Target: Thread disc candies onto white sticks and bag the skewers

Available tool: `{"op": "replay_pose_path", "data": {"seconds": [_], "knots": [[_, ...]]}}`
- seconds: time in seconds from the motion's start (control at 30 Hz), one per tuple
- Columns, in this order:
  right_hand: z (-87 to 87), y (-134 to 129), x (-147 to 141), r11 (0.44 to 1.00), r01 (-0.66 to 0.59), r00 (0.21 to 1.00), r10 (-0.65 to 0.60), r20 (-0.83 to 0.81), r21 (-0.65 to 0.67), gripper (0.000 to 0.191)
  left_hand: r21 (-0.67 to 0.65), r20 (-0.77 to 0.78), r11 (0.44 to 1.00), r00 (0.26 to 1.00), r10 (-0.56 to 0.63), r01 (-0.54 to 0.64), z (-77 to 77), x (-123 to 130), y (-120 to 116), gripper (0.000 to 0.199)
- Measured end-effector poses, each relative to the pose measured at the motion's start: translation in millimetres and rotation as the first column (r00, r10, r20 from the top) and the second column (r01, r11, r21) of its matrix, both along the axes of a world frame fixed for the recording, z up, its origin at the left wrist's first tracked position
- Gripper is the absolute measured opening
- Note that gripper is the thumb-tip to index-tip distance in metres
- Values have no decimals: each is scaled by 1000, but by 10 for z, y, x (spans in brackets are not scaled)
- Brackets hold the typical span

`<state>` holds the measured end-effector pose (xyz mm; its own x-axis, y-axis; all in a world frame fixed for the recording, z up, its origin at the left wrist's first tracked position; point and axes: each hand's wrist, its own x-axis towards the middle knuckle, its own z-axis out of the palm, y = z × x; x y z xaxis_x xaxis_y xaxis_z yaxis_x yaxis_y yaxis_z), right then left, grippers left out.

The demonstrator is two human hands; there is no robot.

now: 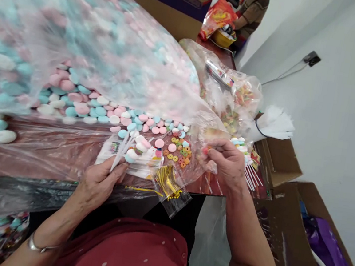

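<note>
My left hand (99,181) is closed around several white lollipop sticks (123,149). Beside them, at its fingertips, a short stack of white, pink and blue marshmallows (137,151) has a darker greenish-brown piece between them. My right hand (229,163) pinches a small reddish piece (206,150), too blurred to name surely; it looks like a gummy ring. Between the hands lie loose ring gummies (183,153) in orange, green and yellow. Gold twist ties (168,181) in a clear packet sit at the table edge. Printed white bags (110,148) lie behind my left hand.
A huge clear bag of pastel marshmallows (111,41) spills across the table. At right are clear bags of gummies (242,94), a white bundle (276,124), finished-looking candy sticks (253,174) and cardboard boxes (283,158). Another person (253,12) sits at the far end.
</note>
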<state>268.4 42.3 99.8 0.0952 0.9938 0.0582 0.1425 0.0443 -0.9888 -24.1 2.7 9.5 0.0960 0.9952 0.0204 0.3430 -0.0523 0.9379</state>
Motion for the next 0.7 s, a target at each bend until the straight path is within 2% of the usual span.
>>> {"op": "replay_pose_path", "data": {"seconds": [0.07, 0.13, 0.23, 0.33, 0.4, 0.5, 0.6, 0.67, 0.7], "knots": [[79, -49, 227, 979, 160, 984, -168, 58, 126, 13, -28, 13, 1000, 1000, 13, -13, -36, -3, -14, 30], [94, -67, 448, 948, 236, 948, -273, 166, 213, 11, -57, 35, 998, 999, 38, -36, -70, 0, -28, 28], [-10, -53, 705, 947, 193, 870, -286, 402, 257, 9, -76, 62, 995, 996, 69, -64, -107, 6, -41, 27], [-134, -37, 827, 949, 143, 752, -289, 593, 282, 9, -67, 53, 996, 997, 61, -57, -126, 2, -42, 29], [-143, -45, 816, 935, 144, 708, -327, 626, 325, 9, -55, 44, 997, 998, 50, -48, -128, -6, -41, 29], [-59, -70, 650, 907, 127, 708, -366, 604, 400, 9, -45, 23, 998, 999, 34, -33, -113, -13, -40, 31], [-22, -51, 340, 933, -26, 725, -229, 649, 358, 9, -41, 26, 999, 999, 24, -23, -89, -3, -33, 30], [-89, 10, 104, 935, -216, 703, -52, 710, 282, 8, -29, 39, 1000, 999, 14, -13, -71, 6, -22, 28], [-147, 53, -8, 914, -315, 670, 23, 742, 257, 9, -20, 41, 1000, 999, 8, -7, -59, 10, -17, 28]]}}
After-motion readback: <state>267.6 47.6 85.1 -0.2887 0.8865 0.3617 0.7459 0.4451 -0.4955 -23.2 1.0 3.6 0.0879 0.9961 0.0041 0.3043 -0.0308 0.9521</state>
